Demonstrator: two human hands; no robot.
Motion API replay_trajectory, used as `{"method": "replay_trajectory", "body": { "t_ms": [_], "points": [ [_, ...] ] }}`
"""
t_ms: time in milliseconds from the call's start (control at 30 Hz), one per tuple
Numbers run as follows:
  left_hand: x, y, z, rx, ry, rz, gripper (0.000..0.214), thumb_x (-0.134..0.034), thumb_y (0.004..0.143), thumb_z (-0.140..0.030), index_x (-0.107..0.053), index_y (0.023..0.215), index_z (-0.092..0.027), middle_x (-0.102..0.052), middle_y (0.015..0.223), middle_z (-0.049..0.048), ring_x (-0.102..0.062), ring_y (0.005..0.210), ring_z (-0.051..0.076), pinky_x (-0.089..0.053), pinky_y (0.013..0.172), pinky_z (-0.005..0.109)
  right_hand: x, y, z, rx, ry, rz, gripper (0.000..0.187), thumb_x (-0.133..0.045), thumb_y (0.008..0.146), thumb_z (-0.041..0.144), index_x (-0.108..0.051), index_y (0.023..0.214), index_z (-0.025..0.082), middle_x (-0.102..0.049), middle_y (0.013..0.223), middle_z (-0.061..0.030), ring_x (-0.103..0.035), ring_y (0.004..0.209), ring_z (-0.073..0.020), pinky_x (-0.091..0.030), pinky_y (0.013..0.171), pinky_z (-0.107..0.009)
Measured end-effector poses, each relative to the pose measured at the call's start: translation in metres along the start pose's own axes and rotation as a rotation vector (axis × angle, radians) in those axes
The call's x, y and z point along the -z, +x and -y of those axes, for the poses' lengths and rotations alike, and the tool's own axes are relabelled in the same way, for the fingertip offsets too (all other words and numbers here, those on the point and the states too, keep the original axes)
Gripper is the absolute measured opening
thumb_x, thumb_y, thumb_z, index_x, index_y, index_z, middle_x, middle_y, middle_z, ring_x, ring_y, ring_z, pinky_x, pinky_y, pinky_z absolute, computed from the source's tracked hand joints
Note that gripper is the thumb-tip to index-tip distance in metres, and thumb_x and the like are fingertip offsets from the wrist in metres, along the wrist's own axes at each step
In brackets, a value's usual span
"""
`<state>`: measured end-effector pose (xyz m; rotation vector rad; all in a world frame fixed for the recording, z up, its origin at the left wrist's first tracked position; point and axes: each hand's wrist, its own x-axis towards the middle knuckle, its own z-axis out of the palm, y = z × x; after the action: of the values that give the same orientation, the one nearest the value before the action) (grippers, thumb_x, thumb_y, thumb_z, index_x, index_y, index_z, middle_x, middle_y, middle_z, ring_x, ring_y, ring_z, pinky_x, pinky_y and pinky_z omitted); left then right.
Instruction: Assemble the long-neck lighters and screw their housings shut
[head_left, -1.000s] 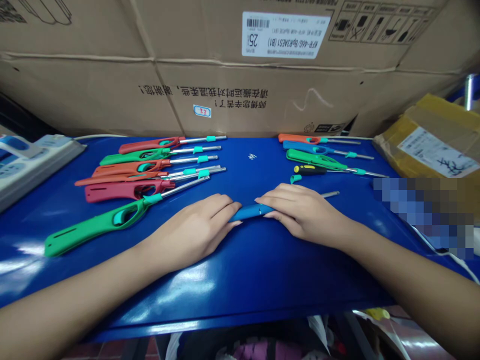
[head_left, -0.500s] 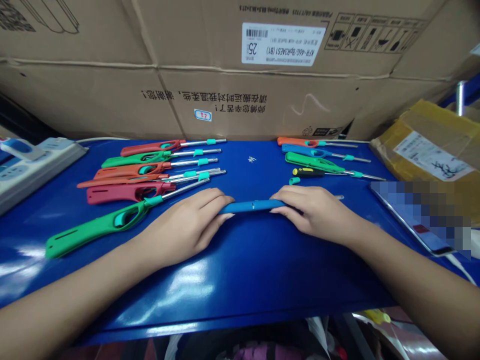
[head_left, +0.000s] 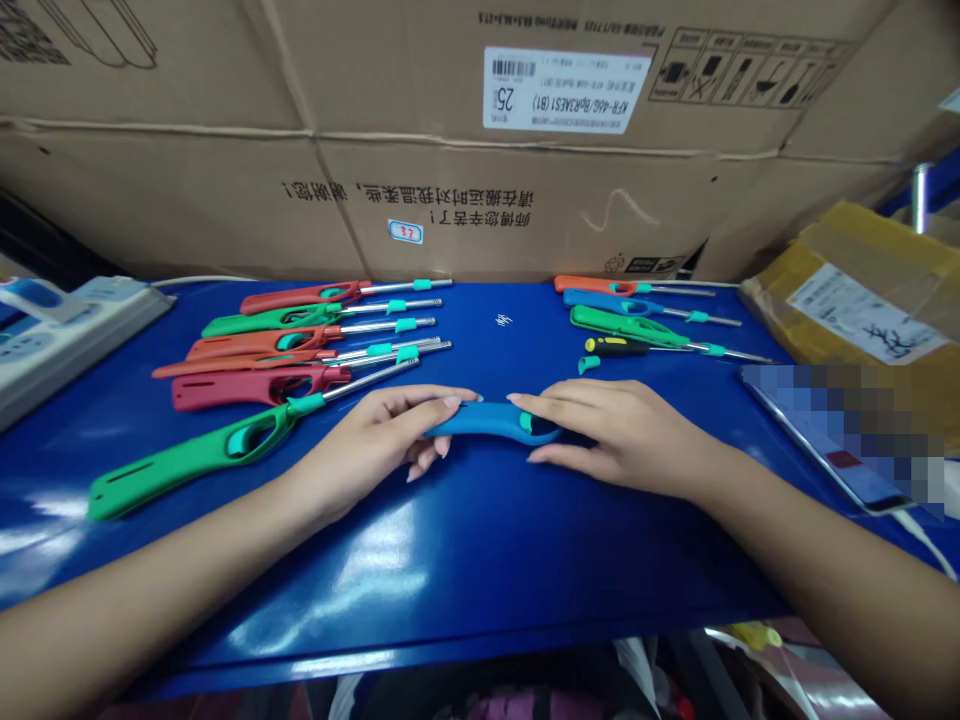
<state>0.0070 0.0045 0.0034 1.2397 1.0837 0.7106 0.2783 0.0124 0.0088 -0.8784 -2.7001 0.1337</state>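
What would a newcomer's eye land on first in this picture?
Most likely the two hands at the middle of the glossy blue table: the left hand and right hand grip a blue stick lighter between them, its teal trigger showing. Next comes the fan of red, orange and green stick lighters lying to the left, then a smaller group at right rear with a screwdriver beside it.

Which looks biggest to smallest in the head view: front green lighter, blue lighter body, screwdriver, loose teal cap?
1. front green lighter, though nearest the camera.
2. blue lighter body and screwdriver look alike; fingers hide part of the body.
3. loose teal cap.
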Motion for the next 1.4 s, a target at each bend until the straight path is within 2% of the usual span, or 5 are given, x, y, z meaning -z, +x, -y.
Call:
{"method": "replay_trajectory", "body": {
  "t_ms": [167, 367, 867, 1233, 1400],
  "points": [
    [0.002, -0.003, 0.002, -0.243, 0.272, -0.009, 0.041, -0.067, 0.093, -0.044, -0.070, 0.125, -0.019, -0.075, 0.091, 0.0051, -0.066, 0.065, 0.012, -0.059, 0.064, 0.023, -0.001, 0.001, -0.001, -0.053, 0.027, -0.010, 0.039, -0.049, 0.105, 0.036, -0.061, 0.139, 0.019, -0.076, 0.119, -0.0091, -0.073, 0.104, -0.0214, -0.058, 0.085, -0.033],
    [0.007, -0.006, 0.008, -0.569, 0.587, 0.017, 0.026, -0.069, 0.094, -0.030, -0.073, 0.119, -0.023, -0.074, 0.114, 0.0047, -0.072, 0.082, 0.014, -0.061, 0.075, 0.022, -0.003, 0.001, -0.001, -0.026, 0.145, -0.022, 0.035, -0.053, 0.103, 0.033, -0.066, 0.131, 0.017, -0.076, 0.121, -0.0096, -0.072, 0.109, -0.0219, -0.057, 0.093, -0.035],
    [0.002, -0.004, 0.001, -0.346, 0.339, -0.057, 0.032, -0.072, 0.089, -0.037, -0.076, 0.112, -0.015, -0.074, 0.073, 0.0021, -0.067, 0.058, 0.012, -0.058, 0.058, 0.020, 0.002, -0.001, -0.008, -0.124, 0.123, -0.003, 0.024, -0.057, 0.100, 0.033, -0.073, 0.111, 0.018, -0.078, 0.101, -0.0092, -0.073, 0.088, -0.0228, -0.055, 0.079, -0.035],
    [0.007, -0.001, 0.000, -0.407, 0.266, -0.218, 0.026, -0.075, 0.086, -0.037, -0.074, 0.102, -0.017, -0.065, 0.068, -0.0013, -0.057, 0.055, 0.010, -0.047, 0.053, 0.020, -0.001, 0.001, -0.003, -0.274, 0.105, -0.080, 0.023, -0.067, 0.094, 0.035, -0.075, 0.109, 0.019, -0.079, 0.095, -0.0055, -0.071, 0.073, -0.0180, -0.051, 0.067, -0.030],
    [0.013, 0.002, 0.002, -0.415, 0.161, -0.278, 0.024, -0.073, 0.088, -0.037, -0.070, 0.102, -0.018, -0.058, 0.062, -0.0038, -0.053, 0.054, 0.010, -0.043, 0.054, 0.022, -0.003, 0.000, -0.008, -0.266, 0.030, -0.118, 0.019, -0.060, 0.098, 0.031, -0.075, 0.104, 0.021, -0.080, 0.103, -0.0041, -0.075, 0.090, -0.0212, -0.052, 0.075, -0.031]
  ]
}}
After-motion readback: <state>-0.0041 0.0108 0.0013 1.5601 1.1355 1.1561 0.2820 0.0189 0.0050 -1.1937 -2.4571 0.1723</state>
